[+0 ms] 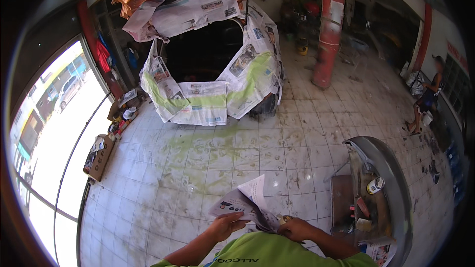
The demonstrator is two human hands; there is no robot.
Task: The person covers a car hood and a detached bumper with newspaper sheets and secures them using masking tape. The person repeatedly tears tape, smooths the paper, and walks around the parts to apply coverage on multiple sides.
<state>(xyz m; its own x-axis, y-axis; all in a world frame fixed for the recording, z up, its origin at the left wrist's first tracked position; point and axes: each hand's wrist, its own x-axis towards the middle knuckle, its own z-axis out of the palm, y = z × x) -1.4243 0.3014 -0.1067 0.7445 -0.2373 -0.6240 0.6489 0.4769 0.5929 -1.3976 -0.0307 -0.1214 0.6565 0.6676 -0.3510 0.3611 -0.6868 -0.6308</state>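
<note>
Nearest: green shirt (267, 248). Just beyond: newspaper (247, 206), part-folded, clamped in right hand (297, 229); touching left hand (225, 226) at near left, can't say whether pinched there. Probably at sheet-handling step; to spread wider, needs firm hold on both edges. Far: paper-covered car (204, 102).

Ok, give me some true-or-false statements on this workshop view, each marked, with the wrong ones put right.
1. The left hand and the right hand hold a printed paper newspaper sheet. True.
2. The orange metal car lid is closed. False: it is raised.
3. The round red pillar stands right of the newspaper-covered car. True.
4. The curved grey bumper lies left of both hands. False: it is to their right.
5. The white tiled floor has greenish patches. True.
</note>
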